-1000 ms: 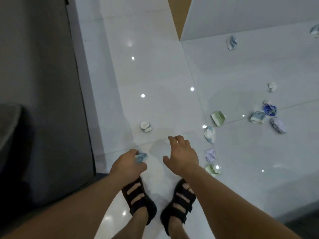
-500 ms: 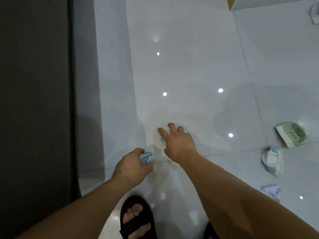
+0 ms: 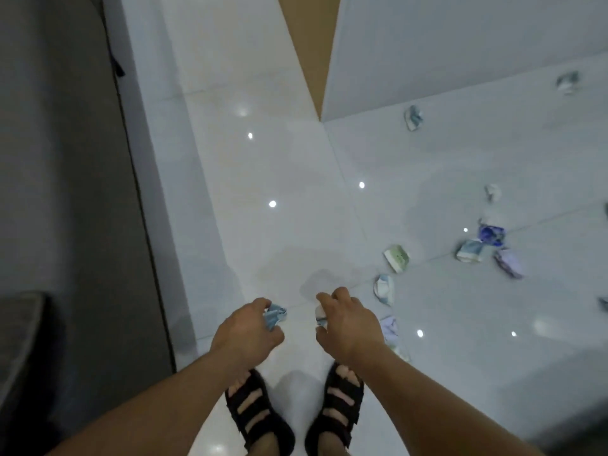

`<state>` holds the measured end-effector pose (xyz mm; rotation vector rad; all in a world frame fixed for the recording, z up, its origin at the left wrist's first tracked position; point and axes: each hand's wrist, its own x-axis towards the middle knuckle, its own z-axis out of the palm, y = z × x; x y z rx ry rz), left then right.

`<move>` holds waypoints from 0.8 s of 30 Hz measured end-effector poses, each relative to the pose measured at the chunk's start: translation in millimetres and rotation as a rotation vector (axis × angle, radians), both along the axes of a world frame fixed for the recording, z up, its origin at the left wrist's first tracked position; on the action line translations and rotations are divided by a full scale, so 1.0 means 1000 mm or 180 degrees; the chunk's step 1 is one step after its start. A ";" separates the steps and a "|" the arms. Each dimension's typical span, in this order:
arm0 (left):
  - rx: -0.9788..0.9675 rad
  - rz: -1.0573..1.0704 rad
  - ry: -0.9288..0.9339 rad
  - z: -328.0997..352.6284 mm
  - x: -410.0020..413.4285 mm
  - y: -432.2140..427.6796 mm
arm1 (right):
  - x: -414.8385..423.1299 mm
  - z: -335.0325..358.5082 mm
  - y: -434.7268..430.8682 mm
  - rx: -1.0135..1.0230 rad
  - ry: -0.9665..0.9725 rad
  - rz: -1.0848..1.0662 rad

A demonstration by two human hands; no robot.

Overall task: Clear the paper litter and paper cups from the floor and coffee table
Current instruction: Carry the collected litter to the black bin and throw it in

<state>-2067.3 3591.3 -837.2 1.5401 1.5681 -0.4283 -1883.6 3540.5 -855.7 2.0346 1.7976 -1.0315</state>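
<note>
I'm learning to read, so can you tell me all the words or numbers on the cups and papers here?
None can be read.
Green paper cup: dark marks, too blurred.
Blue-and-purple paper: printed pattern, no legible letters.
Crumpled blue paper in the left hand: too blurred.
White paper piece in the right hand: too blurred.

Dim, cool light. Pinpoint lamp glints on glossy white tiled floor [image 3: 296, 179]. Shadow beside dark grey furniture [image 3: 65, 192]. Crumpled paper scraps [image 3: 508, 263] at right motion-blurred; wide-angle edge bending.
</note>
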 end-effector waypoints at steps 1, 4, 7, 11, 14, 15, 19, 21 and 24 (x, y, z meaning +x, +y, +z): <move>0.0050 -0.0103 -0.0031 0.030 0.009 0.003 | 0.011 0.032 -0.004 0.0064 -0.0029 -0.0098; 0.0218 -0.0375 -0.0173 0.119 0.036 0.016 | 0.038 0.127 -0.013 0.0242 -0.0148 -0.0318; 0.0350 -0.0441 -0.0373 0.193 0.062 0.018 | 0.057 0.209 -0.033 0.0409 -0.0210 -0.0707; 0.0492 -0.0662 -0.0599 0.274 0.090 0.003 | 0.065 0.297 -0.070 0.0569 -0.0341 -0.1254; 0.0539 -0.1143 -0.0835 0.322 0.100 -0.017 | 0.055 0.349 -0.107 0.0603 -0.0422 -0.1687; 0.0572 -0.1306 -0.0902 0.337 0.102 -0.023 | 0.050 0.364 -0.121 0.0595 -0.0430 -0.1860; 0.0698 -0.1967 -0.1089 0.391 0.107 -0.054 | 0.021 0.417 -0.183 0.0574 -0.0494 -0.2523; 0.0723 -0.2315 -0.1135 0.414 0.112 -0.075 | 0.006 0.438 -0.215 0.0597 -0.0567 -0.2785; 0.0759 -0.2821 -0.1217 0.443 0.125 -0.118 | -0.012 0.467 -0.269 0.0717 -0.0699 -0.3197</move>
